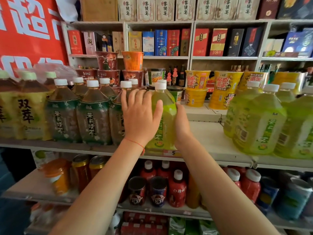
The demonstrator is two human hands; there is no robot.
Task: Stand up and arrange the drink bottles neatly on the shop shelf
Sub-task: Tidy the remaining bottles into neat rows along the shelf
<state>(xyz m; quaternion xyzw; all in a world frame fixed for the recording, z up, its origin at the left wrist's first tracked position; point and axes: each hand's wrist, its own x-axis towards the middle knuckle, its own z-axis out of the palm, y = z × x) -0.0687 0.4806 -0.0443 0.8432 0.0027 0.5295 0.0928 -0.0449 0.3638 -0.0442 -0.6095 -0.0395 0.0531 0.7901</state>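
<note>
Shop shelving packed with boxed goods and noodle cups fills the background, and the work happens on the pale shelf (211, 138) at chest height. Both hands close on one green tea bottle (166, 109) standing upright near the front lip of that shelf: the left hand (138, 116) lies over its left shoulder with fingers spread and thumb hooked across the front, while the right hand (182, 122) cups its right flank from behind, fingers hidden. Just left of this bottle, touching or nearly so, stands a row of dark tea bottles (92, 114). To its right the shelf lies bare for a stretch, then a cluster of large green bottles (259, 121) begins. Behind the bottle sit yellow noodle cups (196, 89) on a raised ledge. The main risk, as I judge it, is the bottle's base riding over the front lip, since it sits so close to the edge; a sideways shove left could also knock the dark row. Room to slide lies rightward and back toward the ledge, away from the edge.
</note>
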